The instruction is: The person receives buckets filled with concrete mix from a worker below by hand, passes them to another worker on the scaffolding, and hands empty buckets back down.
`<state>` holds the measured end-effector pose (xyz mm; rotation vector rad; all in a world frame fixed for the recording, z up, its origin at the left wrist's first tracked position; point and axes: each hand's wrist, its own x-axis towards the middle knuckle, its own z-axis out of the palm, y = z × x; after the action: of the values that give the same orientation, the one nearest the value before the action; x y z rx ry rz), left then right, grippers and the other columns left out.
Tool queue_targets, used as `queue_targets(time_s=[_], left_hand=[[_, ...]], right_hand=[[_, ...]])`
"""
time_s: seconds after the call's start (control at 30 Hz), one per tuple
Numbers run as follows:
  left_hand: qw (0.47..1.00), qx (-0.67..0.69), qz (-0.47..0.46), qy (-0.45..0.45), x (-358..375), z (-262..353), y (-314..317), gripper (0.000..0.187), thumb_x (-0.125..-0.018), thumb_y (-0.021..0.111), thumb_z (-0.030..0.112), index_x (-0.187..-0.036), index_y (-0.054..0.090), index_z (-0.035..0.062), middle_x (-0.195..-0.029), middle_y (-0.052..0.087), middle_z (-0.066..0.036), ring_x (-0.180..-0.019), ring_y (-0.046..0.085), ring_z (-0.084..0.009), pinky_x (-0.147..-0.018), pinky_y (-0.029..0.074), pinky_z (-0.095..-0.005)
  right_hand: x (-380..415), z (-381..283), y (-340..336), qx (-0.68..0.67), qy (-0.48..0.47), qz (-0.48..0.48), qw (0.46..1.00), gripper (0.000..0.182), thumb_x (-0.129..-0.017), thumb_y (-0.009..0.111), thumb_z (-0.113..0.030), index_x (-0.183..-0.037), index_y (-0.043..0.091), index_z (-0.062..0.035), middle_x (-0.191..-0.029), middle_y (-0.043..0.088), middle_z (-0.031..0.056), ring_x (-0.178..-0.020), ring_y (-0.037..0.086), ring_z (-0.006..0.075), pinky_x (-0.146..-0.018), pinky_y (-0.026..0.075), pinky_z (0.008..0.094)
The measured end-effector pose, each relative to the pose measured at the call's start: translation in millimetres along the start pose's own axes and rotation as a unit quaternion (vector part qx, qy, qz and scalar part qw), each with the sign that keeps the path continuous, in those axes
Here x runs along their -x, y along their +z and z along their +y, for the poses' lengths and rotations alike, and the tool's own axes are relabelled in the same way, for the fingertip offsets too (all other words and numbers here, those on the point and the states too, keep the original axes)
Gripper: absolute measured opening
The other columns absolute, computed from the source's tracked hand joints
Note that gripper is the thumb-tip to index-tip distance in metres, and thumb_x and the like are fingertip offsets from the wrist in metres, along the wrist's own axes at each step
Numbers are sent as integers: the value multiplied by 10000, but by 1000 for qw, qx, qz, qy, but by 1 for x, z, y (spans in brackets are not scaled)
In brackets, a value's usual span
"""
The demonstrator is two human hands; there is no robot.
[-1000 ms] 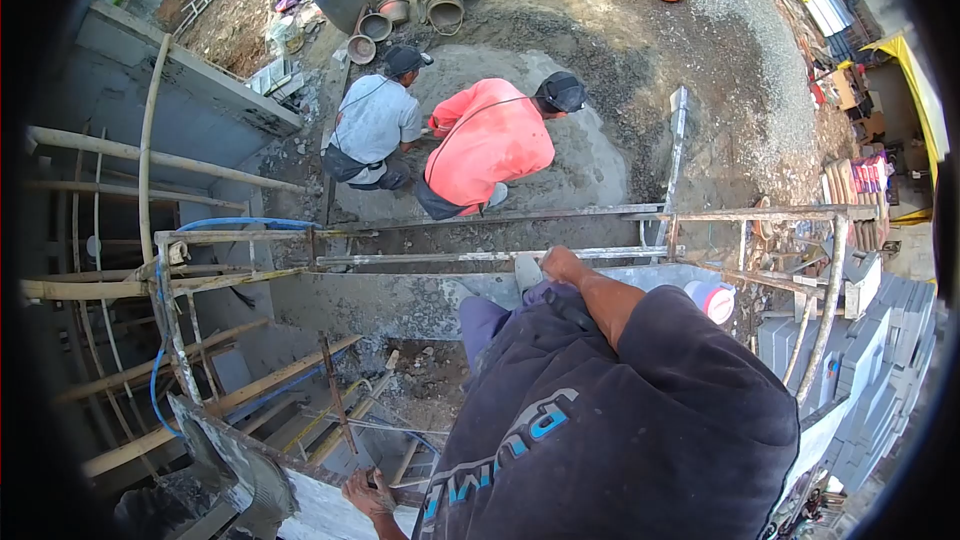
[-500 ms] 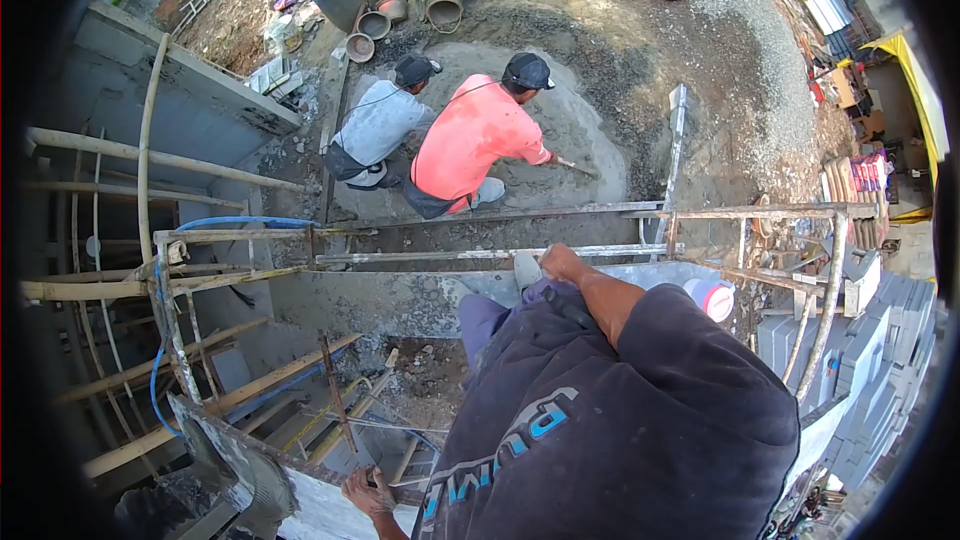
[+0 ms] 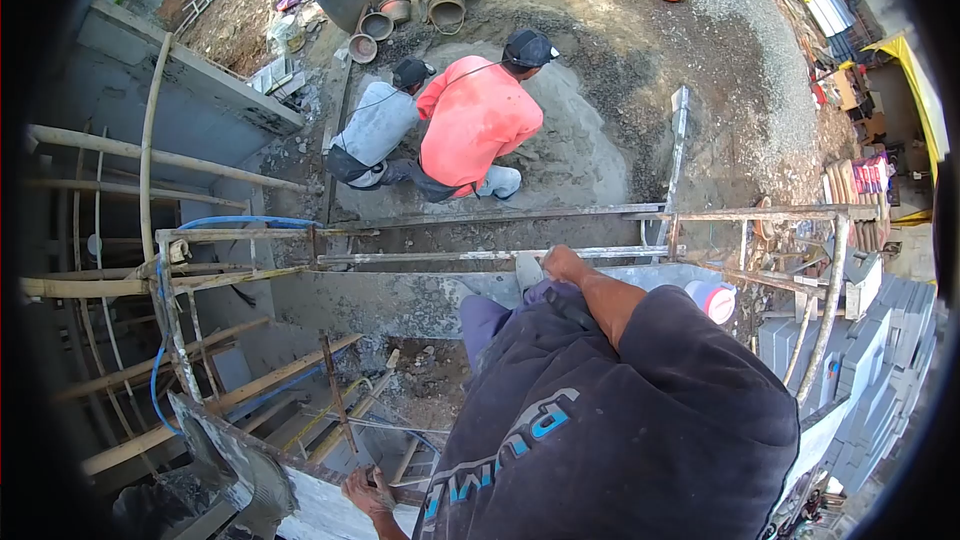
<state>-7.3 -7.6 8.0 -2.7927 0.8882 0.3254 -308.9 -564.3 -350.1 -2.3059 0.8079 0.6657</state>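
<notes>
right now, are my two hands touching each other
No, the right hand is near the metal rail; the left hand is well apart, by the pale panel.

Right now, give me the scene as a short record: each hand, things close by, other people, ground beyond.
Right hand: appears to hold a grey-bladed trowel, handle hidden
Left hand: at the edge of a pale, mortar-smeared board; exact contact unclear
Close by: metal rail beyond the right hand
People: two, crouching past the rail; one in a pink top, one in a pale top
Picture's left: poles, blue hose
Picture's right: white container, stacked grey blocks
Ground beyond: several buckets
</notes>
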Motion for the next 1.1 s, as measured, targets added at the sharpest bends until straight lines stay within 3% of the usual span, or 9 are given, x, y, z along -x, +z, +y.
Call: queue_targets(time_s=[0.2, 0.37, 0.57, 0.7, 0.8, 0.9, 0.97, 1.0, 1.1], left_hand=[[1000, 5, -16, -8, 0, -6, 4, 344, -840, 565, 410, -933, 689, 103, -980, 654, -102, -1016, 557, -288, -1010, 299, -464], [999, 9, -39, -17, -1, -7, 5, 374, -843, 563, 423, -962, 694, 93, -1012, 655, -112, -1048, 549, -285, -1016, 295, -464], [999, 38, -10, -16, 0, -2, 1, 380, -833, 577, 427, -937, 699, 83, -1033, 650, -145, -1059, 545, -302, -1029, 287, -472], [1000, 26, 15, -4, 1, -1, 0, 369, -816, 595, 416, -922, 700, 78, -1025, 649, -148, -1049, 551, -308, -1025, 290, -474], [999, 38, 18, -1, 2, -1, -3, 354, -806, 604, 402, -912, 700, 78, -1010, 649, -143, -1037, 555, -309, -1017, 296, -474], [999, 48, 11, -5, 1, 3, -6, 333, -798, 613, 385, -901, 701, 80, -995, 651, -137, -1033, 556, -307, -1013, 299, -474], [998, 59, -17, -21, -1, 6, -10, 322, -794, 617, 376, -896, 701, 82, -984, 653, -132, -1034, 556, -304, -1013, 299, -475], [998, 59, -12, -20, -1, 6, -10, 320, -793, 618, 374, -896, 701, 82, -981, 655, -131, -1033, 556, -303, -1015, 298, -475], [998, 57, -1, -15, -2, 4, -6, 317, -791, 620, 371, -895, 701, 82, -976, 659, -128, -1035, 557, -300, -1020, 295, -473]], right_hand=[[4, -7, -7, -150, 106, 20, 983, 147, -691, 621, -110, -795, 704, -48, -764, 685, 130, -718, 678, 288, -639, 530, 381], [16, -17, -28, -101, 93, -8, 991, 146, -720, 604, -116, -804, 699, -44, -759, 686, 129, -716, 684, 278, -629, 536, 364], [25, -17, -34, -192, 114, 22, 974, 137, -719, 616, -136, -785, 683, -37, -757, 686, 132, -653, 679, 255, -595, 528, 360], [40, -31, -52, -368, 161, 53, 914, 354, -830, 493, -251, -664, 662, 11, -631, 649, 169, -587, 656, 311, -650, 530, 396], [42, -30, -53, -366, 155, 21, 917, 207, -821, 559, -164, -749, 635, 14, -652, 630, 99, -567, 640, 183, -492, 498, 345], [36, -24, -49, -301, 111, 0, 947, 197, -811, 570, -174, -766, 643, 4, -672, 644, 96, -572, 646, 192, -507, 507, 341], [24, -11, -36, -49, -39, 10, 998, 194, -804, 575, -182, -780, 647, -4, -683, 648, 92, -577, 649, 200, -517, 511, 338], [24, -12, -38, 80, -114, 15, 990, 193, -801, 577, -187, -788, 649, -8, -688, 651, 89, -579, 651, 203, -521, 513, 336], [28, -17, -44, -69, -11, -33, 997, 190, -780, 594, -193, -803, 650, -13, -704, 654, 88, -580, 650, 224, -539, 519, 343]])
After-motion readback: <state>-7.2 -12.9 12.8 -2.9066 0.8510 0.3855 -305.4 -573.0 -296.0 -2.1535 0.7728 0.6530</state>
